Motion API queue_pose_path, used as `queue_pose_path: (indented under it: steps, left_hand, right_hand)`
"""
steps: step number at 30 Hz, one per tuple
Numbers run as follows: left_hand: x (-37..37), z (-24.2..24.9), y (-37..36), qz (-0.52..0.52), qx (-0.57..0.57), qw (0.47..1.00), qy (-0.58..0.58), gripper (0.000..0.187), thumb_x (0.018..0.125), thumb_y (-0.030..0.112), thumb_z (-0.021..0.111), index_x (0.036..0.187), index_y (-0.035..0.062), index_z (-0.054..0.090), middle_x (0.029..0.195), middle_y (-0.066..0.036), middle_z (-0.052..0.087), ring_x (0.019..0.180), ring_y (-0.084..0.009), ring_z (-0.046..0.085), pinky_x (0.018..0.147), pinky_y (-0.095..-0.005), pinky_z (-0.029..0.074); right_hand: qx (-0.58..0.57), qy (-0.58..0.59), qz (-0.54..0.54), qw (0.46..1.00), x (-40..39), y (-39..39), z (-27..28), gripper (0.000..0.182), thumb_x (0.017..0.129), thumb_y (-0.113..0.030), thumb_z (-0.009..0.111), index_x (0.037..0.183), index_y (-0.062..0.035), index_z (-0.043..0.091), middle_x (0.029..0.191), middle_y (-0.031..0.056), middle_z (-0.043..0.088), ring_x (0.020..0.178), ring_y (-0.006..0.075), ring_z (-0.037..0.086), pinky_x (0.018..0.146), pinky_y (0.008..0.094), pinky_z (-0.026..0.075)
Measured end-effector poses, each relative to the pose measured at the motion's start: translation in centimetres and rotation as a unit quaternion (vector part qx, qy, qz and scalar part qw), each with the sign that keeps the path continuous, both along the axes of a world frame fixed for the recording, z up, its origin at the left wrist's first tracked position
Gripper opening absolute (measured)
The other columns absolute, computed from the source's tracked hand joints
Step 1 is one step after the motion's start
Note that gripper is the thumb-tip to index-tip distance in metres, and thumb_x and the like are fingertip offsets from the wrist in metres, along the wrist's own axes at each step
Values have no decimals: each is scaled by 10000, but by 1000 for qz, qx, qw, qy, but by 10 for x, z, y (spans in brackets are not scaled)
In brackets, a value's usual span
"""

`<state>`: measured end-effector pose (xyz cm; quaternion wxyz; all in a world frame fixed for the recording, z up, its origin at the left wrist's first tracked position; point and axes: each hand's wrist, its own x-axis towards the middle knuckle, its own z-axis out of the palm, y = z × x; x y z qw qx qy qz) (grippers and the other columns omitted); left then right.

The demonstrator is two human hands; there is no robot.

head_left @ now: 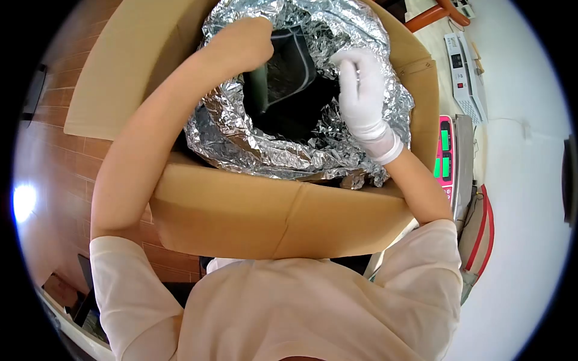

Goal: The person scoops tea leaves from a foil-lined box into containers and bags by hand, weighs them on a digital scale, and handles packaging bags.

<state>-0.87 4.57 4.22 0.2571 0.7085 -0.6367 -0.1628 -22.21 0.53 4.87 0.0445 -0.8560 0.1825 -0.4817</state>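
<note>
My left hand (250, 43), bare, is closed at the upper edge of a pouch (290, 65) with a dark see-through front and a paler border. The pouch hangs tilted over the dark opening of a foil lining (241, 141). Its lower part reaches into the shadow. My right hand (363, 90), in a white glove, is over the right side of the foil. Its fingers are loosely bent, with the thumb apart, and nothing shows between them. The crumpled silver foil lines a cardboard box (241, 210) in front of my body. The inside of the opening is too dark to make out.
A box flap (114, 78) spreads out on the left over the brown floor (60, 156). At the right stand a pink scale (445, 150) with green displays and a white appliance (463, 78). An orange-red frame (430, 18) is at the upper right.
</note>
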Motion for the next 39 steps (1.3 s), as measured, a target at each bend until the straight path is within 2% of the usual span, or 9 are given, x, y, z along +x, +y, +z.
queue_pose_path:
  steps: [2,6,13,16,22,28,30,34,39]
  left_hand:
    - [0,11,4,7,47,998,-51,159,753,59,519,810,-39,632,874,-249,637,873,-376,631,743,-453,502]
    - [7,-8,0,-3,-47,993,-106,231,855,87,458,974,-24,622,828,-220,634,828,-355,624,784,-440,485]
    - [7,6,2,-41,-12,996,-75,194,842,79,482,938,-21,617,844,-248,607,836,-379,599,785,-453,471]
    - [6,9,-3,-33,6,996,-88,206,840,80,483,953,-17,625,861,-238,616,853,-369,604,796,-446,472]
    - [10,-3,-3,-28,-33,990,-138,254,847,94,481,1030,1,630,924,-216,631,900,-355,608,826,-426,474]
    - [16,-29,-8,-10,-68,990,-120,228,827,70,479,954,-25,643,885,-236,627,871,-353,621,802,-431,483]
    - [12,-17,-9,-14,-7,993,-113,208,811,59,481,904,-33,644,857,-239,628,843,-356,627,775,-434,491]
    - [5,2,-7,-9,135,989,-60,164,765,37,497,799,-42,637,786,-236,630,784,-362,639,710,-446,506]
    - [4,-14,-9,-9,36,997,-75,166,751,23,498,809,-46,637,761,-252,623,756,-370,643,666,-446,514]
  right_hand:
    - [264,142,-71,951,-14,8,-31,67,808,-63,543,832,-88,600,771,79,602,719,260,599,676,361,476]
    - [284,527,-70,798,-33,-16,-120,356,849,-294,552,1117,-61,572,1063,162,600,976,323,587,866,391,471]
    - [546,559,52,622,9,-35,-234,1004,757,-639,578,1468,-118,98,1455,270,204,1338,381,260,1074,404,290]
    - [460,660,82,588,34,5,-232,874,787,-449,633,1467,-201,144,1418,286,254,1279,412,342,1044,428,334]
    - [487,510,168,689,16,9,-255,611,783,-191,661,1342,-133,421,1270,245,477,1148,357,507,956,378,427]
    - [590,397,127,692,2,-9,-225,406,771,-141,634,1162,-51,571,990,184,641,889,272,624,785,323,495]
    - [758,323,32,566,10,-16,-160,333,775,-101,612,1103,-45,601,860,85,645,719,164,600,607,278,486]
    - [803,227,32,551,-1,-37,-118,265,791,-88,602,1044,-47,533,778,43,603,592,113,529,446,215,397]
    - [811,145,21,566,-13,-38,-51,364,795,-64,536,1158,-43,558,937,63,601,648,113,512,481,207,380]
